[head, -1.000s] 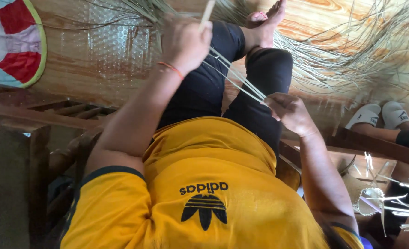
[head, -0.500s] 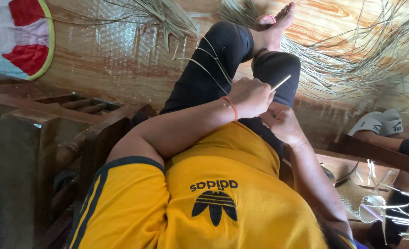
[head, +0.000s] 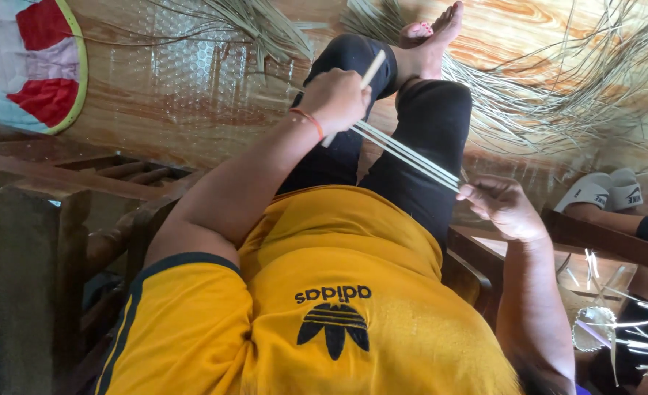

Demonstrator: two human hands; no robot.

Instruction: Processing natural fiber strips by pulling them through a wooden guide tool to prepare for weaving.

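My left hand [head: 335, 99], with an orange band on the wrist, is closed around a thin pale stick [head: 371, 72] over my black-clad knees. From it, several long pale leaf strips [head: 408, 155] run taut down to my right hand [head: 503, 205], which pinches their other ends beside my right thigh. The hands are well apart, with the strips stretched between them. My yellow shirt [head: 338, 292] fills the lower middle of the view.
Heaps of dry leaf strips [head: 558, 95] lie across the wooden floor around my bare foot [head: 430, 36]. A red, white and blue round mat [head: 35, 62] is at the upper left. A wooden bench frame [head: 53, 219] stands left. Another person's feet in white slippers [head: 601, 192] are right.
My left hand, which was pressed against my right hand at my lap, has pulled away up along the strips with the stick. My right hand has shifted right, and the strips are now taut.
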